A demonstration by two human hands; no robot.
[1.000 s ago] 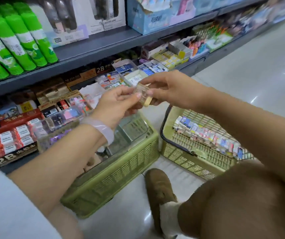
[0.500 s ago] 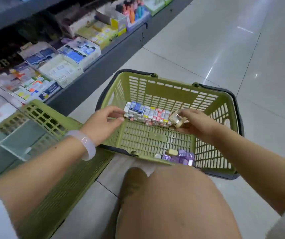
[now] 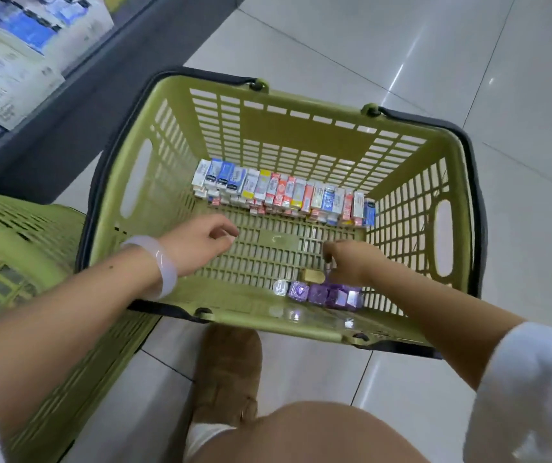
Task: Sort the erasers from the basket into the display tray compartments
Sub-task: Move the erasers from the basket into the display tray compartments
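The green basket (image 3: 301,128) stands on the floor in front of me. A row of boxed erasers (image 3: 281,192) in blue, red and white sleeves leans against its far wall. Purple wrapped erasers (image 3: 324,294) lie along the near wall. A tan eraser in a clear case (image 3: 313,275) sits just above the purple ones. My right hand (image 3: 351,262) is down on the basket floor, fingers curled round the tan eraser's right end. My left hand (image 3: 201,240) hovers over the basket floor, loosely curled and holding nothing. No display tray is in view.
A second green basket (image 3: 17,248) stands at the left, touching the first. The dark shelf base (image 3: 67,111) with boxed stock (image 3: 10,55) runs along the upper left. My brown shoe (image 3: 228,372) and knee are below the basket. Tiled floor lies to the right.
My view dropped from the shelf to the basket. My right hand carried the tan eraser from the far row down to the purple erasers. My left hand let go and moved into the basket.
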